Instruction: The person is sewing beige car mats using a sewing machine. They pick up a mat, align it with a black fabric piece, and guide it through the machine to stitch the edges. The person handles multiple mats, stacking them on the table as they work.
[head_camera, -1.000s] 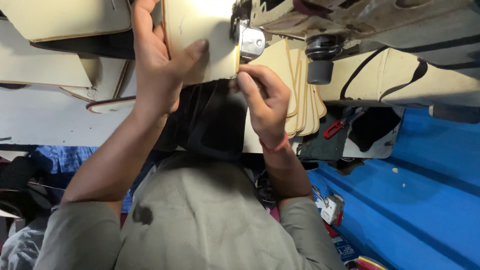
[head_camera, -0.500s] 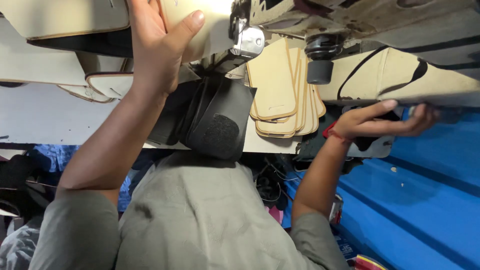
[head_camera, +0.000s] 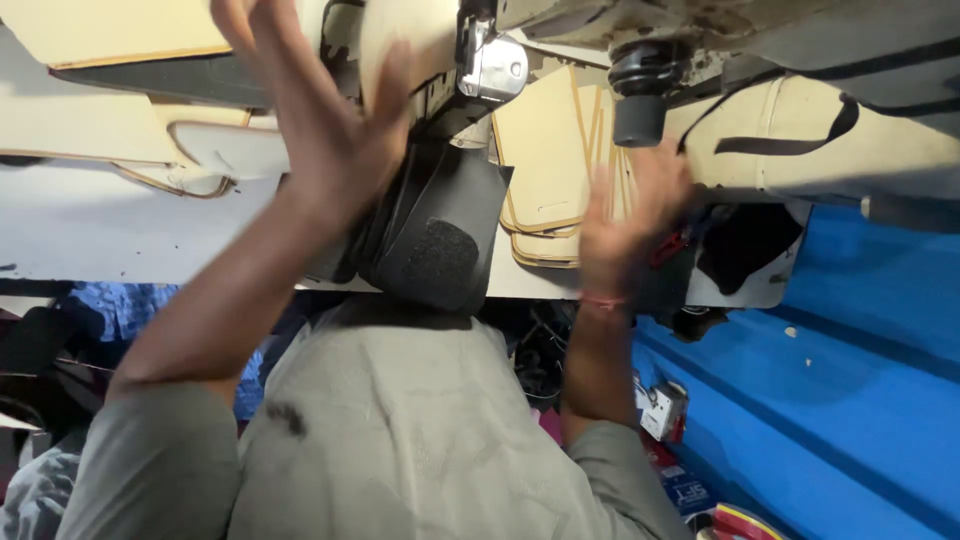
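White table (head_camera: 120, 235) carries beige flat cut panels (head_camera: 545, 160) in a stack beside the sewing machine's metal head (head_camera: 495, 65). Black fabric piece with a rough fastening patch (head_camera: 435, 255) hangs over the table edge. Left hand (head_camera: 330, 130) presses flat, fingers spread, on the cream material above it. Right hand (head_camera: 625, 215) blurred, open, grasping nothing, near the stack.

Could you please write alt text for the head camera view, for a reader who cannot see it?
A person's left hand presses a beige panel with black fabric at a sewing machine. The blurred right hand is beside a stack of beige cut pieces on the white table.
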